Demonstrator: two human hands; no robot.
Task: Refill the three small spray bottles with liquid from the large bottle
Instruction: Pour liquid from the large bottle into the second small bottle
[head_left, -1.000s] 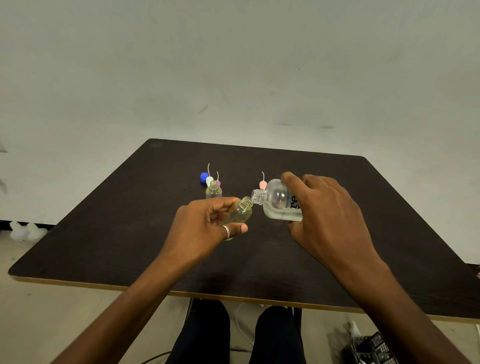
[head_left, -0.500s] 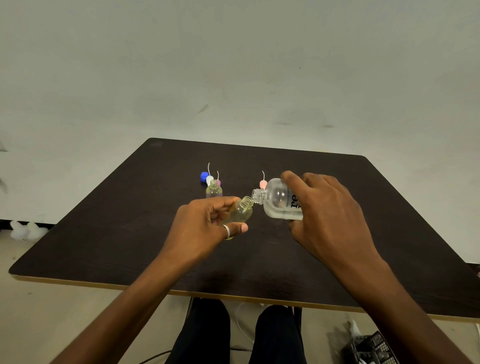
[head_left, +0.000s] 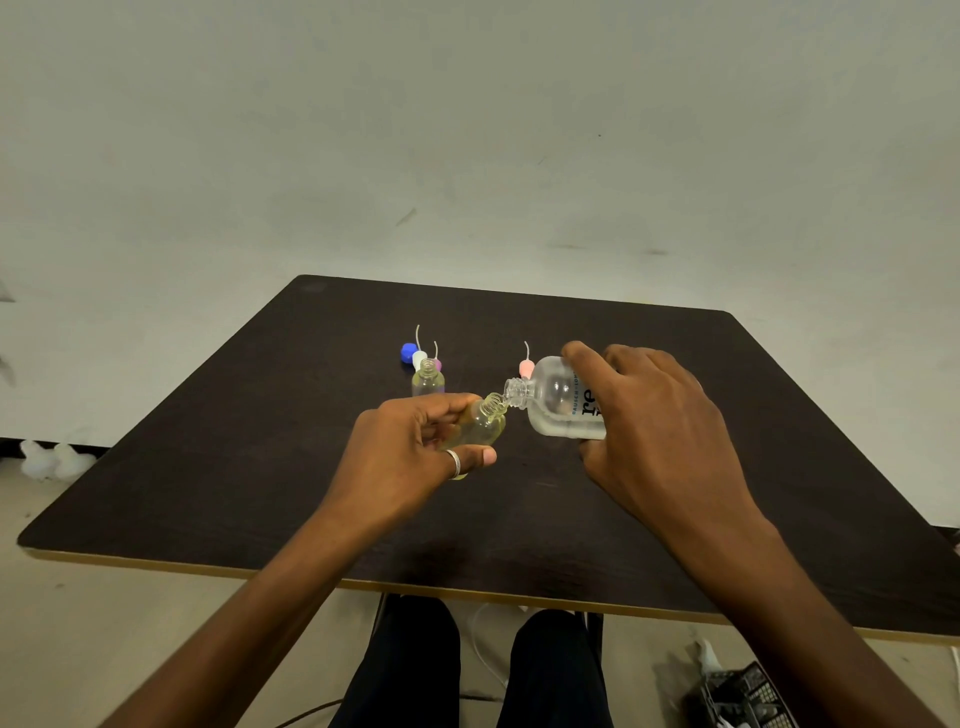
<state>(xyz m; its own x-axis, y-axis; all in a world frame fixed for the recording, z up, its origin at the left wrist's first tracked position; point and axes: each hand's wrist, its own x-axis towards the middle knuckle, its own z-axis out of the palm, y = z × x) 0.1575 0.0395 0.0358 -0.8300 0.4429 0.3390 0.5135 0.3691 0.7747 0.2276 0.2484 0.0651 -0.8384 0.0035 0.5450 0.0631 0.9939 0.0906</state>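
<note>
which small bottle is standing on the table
The far bottle by the blue cap, upright and untouched; the held bottle is tilted in the left hand.

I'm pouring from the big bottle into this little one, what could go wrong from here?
Both necks are narrow and both bottles are held tilted: if the large bottle in the right hand drifts off the small bottle in the left hand, liquid likely lands on the table. The small bottle already looks well filled, so it may overflow. The uncapped bottle behind the left hand could get knocked.
</note>
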